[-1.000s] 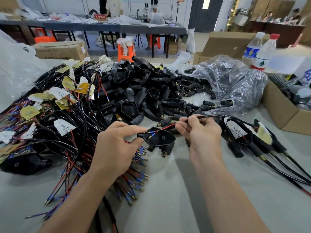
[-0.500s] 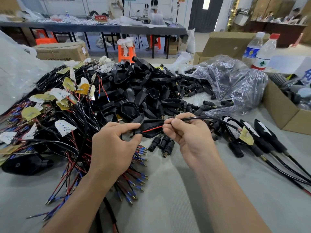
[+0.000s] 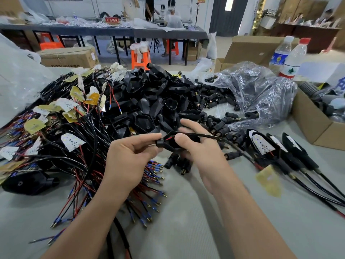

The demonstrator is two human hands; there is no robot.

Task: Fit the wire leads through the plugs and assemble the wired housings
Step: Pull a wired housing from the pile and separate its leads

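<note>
**Two hands hold one housing over the middle of the bench**

The left hand's (image 3: 130,161) thumb and forefinger pinch the narrow neck of a black housing (image 3: 170,142), and its other fingers (image 3: 149,151) curl in below. The right hand (image 3: 203,154) grips the housing's wide end, with the thumb pressed on top and the lower fingers wrapped underneath. Its forefinger is lifted free and blurred. Both forearms reach in from the near edge and converge, backs of the hands upward.

A black wire lead (image 3: 214,137) runs rightward from the housing to a blurred yellow board (image 3: 268,181) above the grey bench (image 3: 186,230). Loose plugs (image 3: 179,162) lie just below the hands. Empty housings (image 3: 158,101) are heaped beyond them, and a tangle of leads (image 3: 65,139) fills the left side. Wired housings (image 3: 276,148) lie toward the right edge.
</note>
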